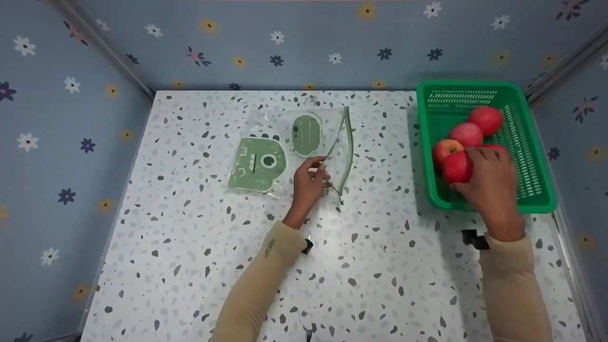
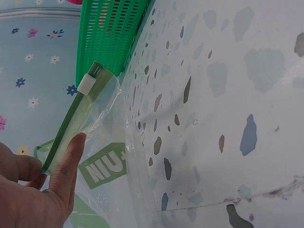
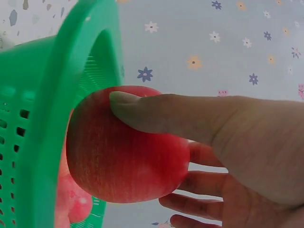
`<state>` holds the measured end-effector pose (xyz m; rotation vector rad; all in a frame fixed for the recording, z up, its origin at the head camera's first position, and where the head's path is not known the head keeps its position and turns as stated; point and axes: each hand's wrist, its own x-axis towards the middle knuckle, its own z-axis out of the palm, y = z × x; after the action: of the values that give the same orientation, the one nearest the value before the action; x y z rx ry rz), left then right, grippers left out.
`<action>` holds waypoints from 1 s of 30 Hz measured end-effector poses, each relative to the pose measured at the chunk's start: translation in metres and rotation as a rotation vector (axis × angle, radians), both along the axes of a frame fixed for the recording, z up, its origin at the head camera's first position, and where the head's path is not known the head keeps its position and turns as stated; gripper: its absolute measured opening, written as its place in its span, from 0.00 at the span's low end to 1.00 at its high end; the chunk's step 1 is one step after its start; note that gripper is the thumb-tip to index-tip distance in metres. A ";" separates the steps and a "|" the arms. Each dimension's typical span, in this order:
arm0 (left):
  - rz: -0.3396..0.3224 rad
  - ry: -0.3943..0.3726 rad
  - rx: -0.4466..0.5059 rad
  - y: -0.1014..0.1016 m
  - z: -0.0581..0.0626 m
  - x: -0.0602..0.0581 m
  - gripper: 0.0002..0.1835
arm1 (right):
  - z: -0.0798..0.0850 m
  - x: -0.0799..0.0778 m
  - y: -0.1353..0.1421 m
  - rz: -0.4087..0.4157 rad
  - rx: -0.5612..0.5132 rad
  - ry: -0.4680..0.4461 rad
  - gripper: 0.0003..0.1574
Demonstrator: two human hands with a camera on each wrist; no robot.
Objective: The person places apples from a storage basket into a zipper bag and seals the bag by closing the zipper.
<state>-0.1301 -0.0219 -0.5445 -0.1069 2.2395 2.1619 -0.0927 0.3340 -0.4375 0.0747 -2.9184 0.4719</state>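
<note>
A clear zip bag point(image 1: 332, 147) printed with green cartoon shapes lies on the table, its mouth edge toward the right. My left hand point(image 1: 308, 185) pinches the green zip edge between thumb and fingers, and the mouth gapes there. In the left wrist view a white slider point(image 2: 86, 84) sits near the far end of the zip, and one finger of the hand stretches along the film. Over the near part of a green basket point(image 1: 548, 202), my right hand point(image 1: 494, 183) grips a red apple point(image 3: 128, 152), thumb on one side and fingers on the other.
Several other apples point(image 1: 485, 120) lie in the basket, which stands at the table's right side. Floral panels point(image 1: 308, 42) wall the speckled table point(image 1: 380, 285) at the back, left and right.
</note>
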 end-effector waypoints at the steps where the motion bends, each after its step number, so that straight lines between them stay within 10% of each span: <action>1: 0.000 0.001 -0.003 0.000 0.000 0.000 0.15 | 0.001 0.000 -0.001 0.000 -0.002 0.013 0.49; 30: 0.002 0.006 -0.030 0.001 0.000 0.001 0.14 | 0.009 -0.005 -0.037 0.042 -0.049 0.090 0.50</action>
<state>-0.1290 -0.0213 -0.5447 -0.1036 2.2769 2.1324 -0.0980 0.2971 -0.4290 0.1475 -2.8203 0.5314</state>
